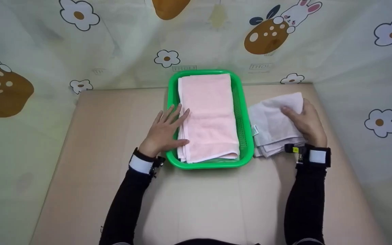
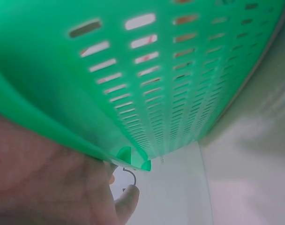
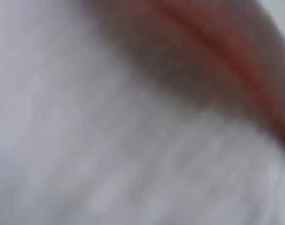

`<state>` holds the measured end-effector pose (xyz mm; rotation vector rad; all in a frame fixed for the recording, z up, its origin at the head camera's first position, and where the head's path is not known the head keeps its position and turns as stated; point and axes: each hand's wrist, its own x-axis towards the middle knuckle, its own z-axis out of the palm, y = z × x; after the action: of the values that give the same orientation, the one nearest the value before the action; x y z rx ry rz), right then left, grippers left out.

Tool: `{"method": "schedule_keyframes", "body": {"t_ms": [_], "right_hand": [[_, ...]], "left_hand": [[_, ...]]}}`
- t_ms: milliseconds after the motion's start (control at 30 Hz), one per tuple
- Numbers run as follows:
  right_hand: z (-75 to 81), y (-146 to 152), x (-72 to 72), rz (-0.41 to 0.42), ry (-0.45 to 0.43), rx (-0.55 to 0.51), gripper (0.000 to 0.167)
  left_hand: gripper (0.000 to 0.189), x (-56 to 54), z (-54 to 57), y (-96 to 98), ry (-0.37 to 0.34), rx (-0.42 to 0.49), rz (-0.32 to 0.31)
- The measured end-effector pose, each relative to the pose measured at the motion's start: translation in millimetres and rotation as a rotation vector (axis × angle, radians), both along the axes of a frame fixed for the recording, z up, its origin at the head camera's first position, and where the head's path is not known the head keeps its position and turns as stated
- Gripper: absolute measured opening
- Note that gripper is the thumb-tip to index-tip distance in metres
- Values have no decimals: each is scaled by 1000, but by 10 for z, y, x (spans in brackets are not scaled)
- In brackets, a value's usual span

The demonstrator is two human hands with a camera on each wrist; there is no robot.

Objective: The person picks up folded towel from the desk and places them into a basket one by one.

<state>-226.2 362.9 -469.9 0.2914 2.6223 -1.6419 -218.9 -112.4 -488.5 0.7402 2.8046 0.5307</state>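
Note:
A folded pink towel (image 1: 208,112) lies in a green plastic basket (image 1: 210,166). Over the basket's left rim spreads my left hand (image 1: 163,134), its fingers apart and the fingertips at the towel's left edge. In the left wrist view the palm is beside the slotted basket wall (image 2: 166,93). To the right of the basket, my right hand (image 1: 308,124) grips a folded pale grey towel (image 1: 274,117) by its right side, thumb on top, other fingers hidden underneath. Its lower edge shows several layers. Blurred grey cloth (image 3: 109,154) fills most of the right wrist view.
The basket stands on a light wooden table (image 1: 209,204), near its back edge. A patterned curtain (image 1: 124,51) with flowers and rabbits hangs behind and at both sides. A small white tag (image 1: 255,130) shows on the grey towel beside the basket rim.

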Motion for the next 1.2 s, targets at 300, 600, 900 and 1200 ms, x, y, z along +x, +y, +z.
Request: {"method": "schedule_keyframes", "body": {"t_ms": [300,600,900,1200], "right_hand": [[411,-202,162,-243,455,-405,40],[627,-559,308,-117,677,-593,41],[655,-1311,463,99,648,-693,47],[538,-1899,525,154,546,-538,43]], "left_hand": [[92,5,42,12,27,56,10],[83,40,226,83,129,390,34],[116,169,394,150,-286,956,-32],[132,423,446,254,-643,1217,-135]]}}
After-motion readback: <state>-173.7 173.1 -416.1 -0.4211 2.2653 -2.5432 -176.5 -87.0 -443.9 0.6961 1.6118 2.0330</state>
